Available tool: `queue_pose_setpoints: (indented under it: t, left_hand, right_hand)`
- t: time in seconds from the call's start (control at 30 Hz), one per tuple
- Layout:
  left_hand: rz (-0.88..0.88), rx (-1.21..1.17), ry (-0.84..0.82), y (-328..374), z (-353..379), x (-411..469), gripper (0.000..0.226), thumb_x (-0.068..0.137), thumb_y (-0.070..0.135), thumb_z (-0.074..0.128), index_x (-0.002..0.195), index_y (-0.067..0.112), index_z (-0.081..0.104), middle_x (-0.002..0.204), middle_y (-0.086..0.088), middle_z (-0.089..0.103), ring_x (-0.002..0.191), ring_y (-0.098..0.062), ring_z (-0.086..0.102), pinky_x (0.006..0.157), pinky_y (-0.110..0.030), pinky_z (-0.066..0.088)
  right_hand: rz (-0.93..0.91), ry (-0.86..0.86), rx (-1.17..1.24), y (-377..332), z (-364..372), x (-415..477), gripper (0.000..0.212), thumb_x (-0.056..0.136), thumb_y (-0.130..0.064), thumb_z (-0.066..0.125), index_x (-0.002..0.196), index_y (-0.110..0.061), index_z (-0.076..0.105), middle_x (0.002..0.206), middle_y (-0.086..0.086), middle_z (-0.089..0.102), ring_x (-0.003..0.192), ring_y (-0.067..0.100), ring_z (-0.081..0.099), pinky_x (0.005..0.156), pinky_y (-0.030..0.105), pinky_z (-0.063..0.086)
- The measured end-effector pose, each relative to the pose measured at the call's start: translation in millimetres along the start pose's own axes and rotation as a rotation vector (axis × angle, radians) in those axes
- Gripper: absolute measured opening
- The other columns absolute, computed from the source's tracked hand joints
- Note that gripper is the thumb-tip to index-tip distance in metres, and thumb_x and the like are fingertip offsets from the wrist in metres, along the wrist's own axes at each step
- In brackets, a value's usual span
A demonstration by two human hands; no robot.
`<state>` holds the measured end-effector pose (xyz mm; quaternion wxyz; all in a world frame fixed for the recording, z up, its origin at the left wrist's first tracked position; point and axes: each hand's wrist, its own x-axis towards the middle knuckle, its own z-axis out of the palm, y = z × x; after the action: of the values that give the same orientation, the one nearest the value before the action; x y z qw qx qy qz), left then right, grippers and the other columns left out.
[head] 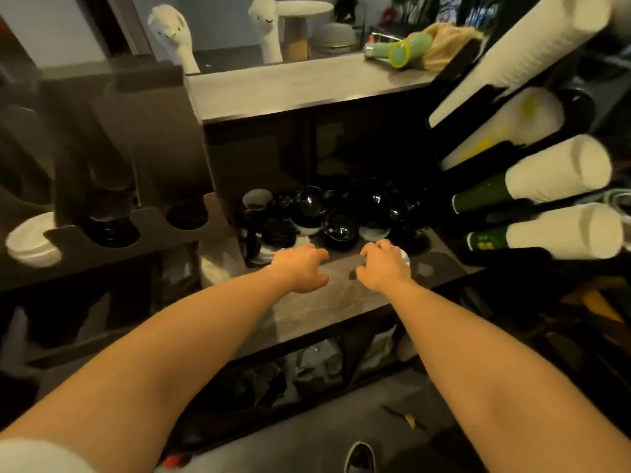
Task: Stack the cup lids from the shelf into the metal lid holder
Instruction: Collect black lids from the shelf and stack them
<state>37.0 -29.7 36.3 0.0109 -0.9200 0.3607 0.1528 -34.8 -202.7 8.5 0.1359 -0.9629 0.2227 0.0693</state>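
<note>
Black lids (pixel 341 227) piled just ahead of your left hand (pixel 300 268), half-curled, empty; right hand (pixel 384 266) curled alongside, grip unclear.

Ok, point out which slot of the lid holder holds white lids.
The leftmost slot: its lid stack is white, while the middle slot and right slot look dark.

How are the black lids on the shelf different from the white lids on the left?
The black lids are dark and shiny; the white lids are pale and dull. The black lids lie jumbled on the shelf; the white lids sit in one neat stack. Both are round.
</note>
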Motion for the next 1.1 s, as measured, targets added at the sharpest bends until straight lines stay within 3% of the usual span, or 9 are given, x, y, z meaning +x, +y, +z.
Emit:
queue_pose_setpoints:
  t: [0.13, 0.23, 0.4, 0.53, 0.73, 0.87, 1.1]
  left_hand:
    - [-0.023, -0.017, -0.024, 24, 5, 53, 0.061, 0.094, 0.046, 0.057, 0.148, 0.025, 0.038, 0.143, -0.005, 0.043, 0.121, -0.029, 0.054, 0.091, -0.046, 0.052]
    - [-0.051, -0.034, -0.046, 33, 10, 85, 0.067, 0.094, 0.042, 0.057, 0.153, 0.022, 0.032, 0.155, -0.006, 0.033, 0.131, -0.032, 0.048, 0.098, -0.047, 0.049]
    - [-0.124, -0.048, -0.102, 45, 23, 128, 0.07, 0.097, 0.036, 0.053, 0.156, 0.019, 0.021, 0.162, -0.01, 0.019, 0.139, -0.037, 0.038, 0.108, -0.047, 0.04]
    - [-0.214, -0.035, -0.11, 49, 31, 143, 0.053, 0.098, 0.029, 0.048, 0.149, 0.023, 0.035, 0.152, -0.011, 0.034, 0.13, -0.038, 0.046, 0.098, -0.046, 0.043]
    - [-0.277, -0.003, -0.071, 51, 43, 153, 0.037, 0.098, 0.029, 0.056, 0.134, 0.023, 0.055, 0.135, -0.008, 0.052, 0.117, -0.035, 0.056, 0.09, -0.043, 0.047]
    - [-0.296, 0.049, -0.023, 49, 49, 155, 0.031, 0.099, 0.027, 0.056, 0.128, 0.02, 0.061, 0.131, -0.008, 0.056, 0.115, -0.036, 0.057, 0.09, -0.044, 0.048]
    - [-0.214, 0.04, 0.084, 47, 46, 150, 0.029, 0.095, 0.03, 0.056, 0.119, 0.018, 0.065, 0.123, -0.007, 0.06, 0.106, -0.035, 0.062, 0.086, -0.041, 0.047]
  right_hand:
    - [0.107, -0.06, 0.024, 41, 4, 30, 0.052, 0.095, -0.034, 0.059, 0.143, -0.02, 0.045, 0.149, 0.01, 0.03, 0.134, 0.034, 0.031, 0.102, 0.047, 0.043]
    - [0.125, -0.103, 0.029, 63, 13, 43, 0.07, 0.087, -0.043, 0.064, 0.147, -0.019, 0.038, 0.154, 0.011, 0.021, 0.14, 0.036, 0.022, 0.105, 0.05, 0.038]
    - [0.082, -0.15, 0.09, 81, 38, 59, 0.077, 0.084, -0.049, 0.07, 0.145, -0.019, 0.035, 0.149, 0.01, 0.022, 0.133, 0.04, 0.03, 0.101, 0.047, 0.042]
    - [0.044, -0.115, 0.179, 74, 49, 68, 0.083, 0.078, -0.051, 0.074, 0.141, -0.019, 0.031, 0.142, 0.011, 0.021, 0.13, 0.039, 0.03, 0.102, 0.043, 0.039]
    - [0.067, -0.198, 0.266, 66, 51, 79, 0.106, 0.077, -0.052, 0.073, 0.154, -0.021, 0.007, 0.148, 0.011, 0.006, 0.139, 0.038, 0.018, 0.106, 0.044, 0.037]
    - [0.051, -0.171, 0.226, 66, 49, 83, 0.101, 0.074, -0.054, 0.075, 0.149, -0.018, 0.019, 0.142, 0.009, 0.012, 0.134, 0.034, 0.023, 0.099, 0.043, 0.042]
    - [0.048, -0.124, 0.237, 65, 38, 89, 0.104, 0.068, -0.058, 0.081, 0.143, -0.014, 0.023, 0.145, 0.01, 0.028, 0.133, 0.034, 0.03, 0.097, 0.047, 0.043]
